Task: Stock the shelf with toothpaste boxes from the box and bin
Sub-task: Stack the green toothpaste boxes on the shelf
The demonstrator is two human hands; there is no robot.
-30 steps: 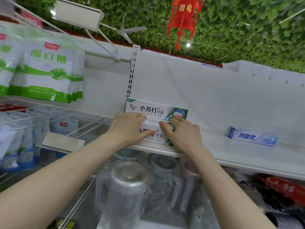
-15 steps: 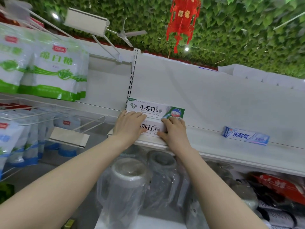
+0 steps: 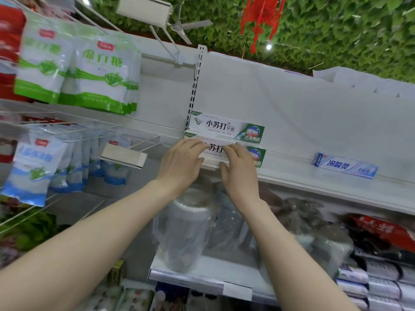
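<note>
— Where is the box you are handling?

— The lower toothpaste box [image 3: 215, 149] lies lengthwise at the front edge of the white shelf [image 3: 292, 176], at its left end. Its green end sticks out to the right of my hands.

— What are your hands doing?

— Both hold that box. My left hand [image 3: 182, 163] has its fingers curled over the top of the left part, with the thumb at the lower front edge. My right hand [image 3: 240, 170] grips just beside it in the same way, fingers over the top and thumb beneath. A strip of the print shows between them.

— And the other one?

— The upper toothpaste box [image 3: 225, 129] sits directly above, close to the slotted upright [image 3: 195, 86]. Whether it rests on the lower one or stands behind it, I cannot tell.

— Anything else there?

— A blue-and-white toothpaste box [image 3: 344, 165] lies well apart to the right on the same shelf. Sugar bags [image 3: 101, 75] hang at the left, and plastic-wrapped jugs [image 3: 186, 223] stand on the level below.
</note>
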